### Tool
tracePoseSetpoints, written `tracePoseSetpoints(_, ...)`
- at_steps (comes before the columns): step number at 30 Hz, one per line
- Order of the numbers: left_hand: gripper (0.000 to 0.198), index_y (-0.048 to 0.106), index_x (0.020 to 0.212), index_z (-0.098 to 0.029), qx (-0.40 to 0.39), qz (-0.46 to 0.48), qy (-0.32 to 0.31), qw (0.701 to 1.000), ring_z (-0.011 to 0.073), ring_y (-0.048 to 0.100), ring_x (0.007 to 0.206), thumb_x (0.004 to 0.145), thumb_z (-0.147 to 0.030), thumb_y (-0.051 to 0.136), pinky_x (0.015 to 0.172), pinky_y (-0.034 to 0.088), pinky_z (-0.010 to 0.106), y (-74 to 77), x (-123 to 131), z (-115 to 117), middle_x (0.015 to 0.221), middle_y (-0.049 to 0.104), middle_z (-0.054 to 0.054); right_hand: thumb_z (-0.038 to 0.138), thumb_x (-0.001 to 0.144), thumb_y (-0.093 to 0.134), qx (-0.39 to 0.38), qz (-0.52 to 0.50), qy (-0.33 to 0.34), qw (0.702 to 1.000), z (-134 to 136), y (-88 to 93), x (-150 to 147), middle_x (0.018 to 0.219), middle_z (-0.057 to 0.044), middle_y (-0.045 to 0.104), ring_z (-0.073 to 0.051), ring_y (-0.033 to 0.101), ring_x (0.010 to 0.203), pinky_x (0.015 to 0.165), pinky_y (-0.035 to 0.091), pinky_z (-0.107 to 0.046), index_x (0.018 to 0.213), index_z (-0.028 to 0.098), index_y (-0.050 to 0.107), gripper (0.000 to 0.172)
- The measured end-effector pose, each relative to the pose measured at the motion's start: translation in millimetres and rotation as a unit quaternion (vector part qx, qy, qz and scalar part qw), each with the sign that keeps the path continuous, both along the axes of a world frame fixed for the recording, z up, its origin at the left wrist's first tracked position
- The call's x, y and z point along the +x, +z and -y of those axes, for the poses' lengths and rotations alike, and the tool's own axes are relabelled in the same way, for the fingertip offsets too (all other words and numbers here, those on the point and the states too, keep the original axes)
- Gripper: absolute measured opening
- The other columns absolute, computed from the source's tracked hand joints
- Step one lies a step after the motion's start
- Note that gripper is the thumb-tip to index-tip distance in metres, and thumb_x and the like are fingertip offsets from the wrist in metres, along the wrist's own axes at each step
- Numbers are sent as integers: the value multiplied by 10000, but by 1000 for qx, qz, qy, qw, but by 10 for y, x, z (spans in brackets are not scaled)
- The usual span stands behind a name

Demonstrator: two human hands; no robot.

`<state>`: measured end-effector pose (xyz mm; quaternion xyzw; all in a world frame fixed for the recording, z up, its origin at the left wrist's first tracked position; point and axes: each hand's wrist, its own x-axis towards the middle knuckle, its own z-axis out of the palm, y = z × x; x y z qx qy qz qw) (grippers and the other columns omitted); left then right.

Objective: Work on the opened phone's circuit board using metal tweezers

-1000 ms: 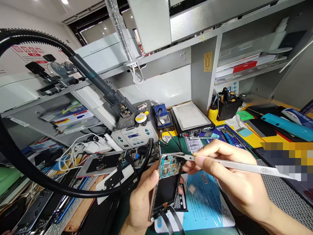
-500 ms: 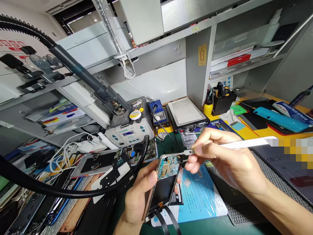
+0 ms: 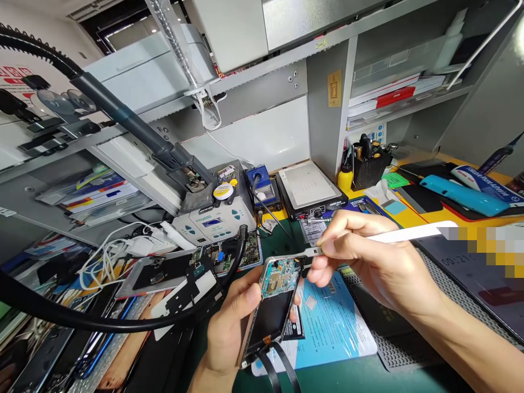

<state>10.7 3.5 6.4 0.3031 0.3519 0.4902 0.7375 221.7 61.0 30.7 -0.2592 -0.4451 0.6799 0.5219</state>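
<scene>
My left hand (image 3: 227, 325) is closed around an opened phone (image 3: 270, 322), held tilted with its inside facing me. At the phone's upper end a blue-green circuit board (image 3: 280, 277) is exposed. Two dark flat cables (image 3: 286, 367) hang from its lower end. Pinched in my right hand (image 3: 372, 254) is a white-handled pry tool (image 3: 409, 233) with a flat metal end. The metal end meets the phone's top edge near its right corner; exact contact is too small to tell. Below the phone lies a blue printed sheet (image 3: 339, 327).
Behind the hands stand a hot-air station (image 3: 219, 221), a blue soldering unit (image 3: 262, 188) and a flat heating plate (image 3: 309, 185). A black hose (image 3: 123, 327) arcs across the left side. Circuit boards (image 3: 249, 251) lie left of the phone. A black tool holder (image 3: 370, 166) is at the right.
The whole view has shifted slightly. Both hands keep their grips on the phone and the pry tool, and the metal end stays at the phone's top edge.
</scene>
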Motion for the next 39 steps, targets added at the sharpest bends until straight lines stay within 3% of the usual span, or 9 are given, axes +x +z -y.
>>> tracePoseSetpoints(4,466,724,1269,-148,17,3,12,1000,369,749,967,906,-434,663,894,584,481,-14,41,-23,1040,788,161,169,858,700,48,26,-47,997,51,-3,-63,687,-61,758,-212,751,621,603,623,-276,755,177,731,107)
tracePoseSetpoints(10,515,757,1183,-98,-41,-2,58,997,284,747,853,977,-515,535,799,589,381,-11,-1,-27,991,788,160,191,861,704,103,35,-157,982,55,18,-56,698,-37,760,-218,758,630,603,641,-278,757,207,754,117)
tracePoseSetpoints(16,656,749,1199,-19,-19,39,30,999,269,741,814,980,-569,466,750,571,327,65,-32,-28,991,784,193,213,891,708,118,74,-148,979,69,0,-51,696,-39,754,-222,749,611,576,634,-283,769,213,726,123)
tracePoseSetpoints(19,660,747,1207,-16,-25,61,13,998,272,739,840,951,-579,515,769,575,342,70,-35,-11,1014,787,189,220,937,705,184,156,-191,951,131,-56,-96,719,2,748,-189,743,634,594,612,-257,810,246,715,130)
tracePoseSetpoints(23,641,759,1199,-38,-31,73,5,997,277,745,868,927,-582,555,762,577,345,69,-51,9,1039,797,177,202,934,698,289,257,-285,877,187,-115,-140,754,39,750,-153,727,631,567,553,-236,836,275,707,122)
tracePoseSetpoints(25,627,770,1186,-49,-34,77,3,996,280,750,875,919,-578,566,778,577,347,73,-52,13,1036,802,170,206,934,699,314,274,-307,855,201,-129,-151,757,44,754,-149,723,625,578,546,-246,839,275,701,118)
tracePoseSetpoints(35,581,799,1151,-68,-44,75,20,996,276,749,840,908,-550,581,765,578,332,74,-36,30,963,803,148,193,930,678,326,284,-308,847,229,-112,-169,761,66,760,-112,721,624,602,540,-213,839,266,695,118)
tracePoseSetpoints(39,605,791,1158,-45,-34,65,10,997,276,744,835,887,-559,623,751,578,324,79,-42,24,956,795,161,172,923,674,296,259,-284,874,204,-120,-145,748,63,748,-125,712,610,566,528,-221,820,271,692,144)
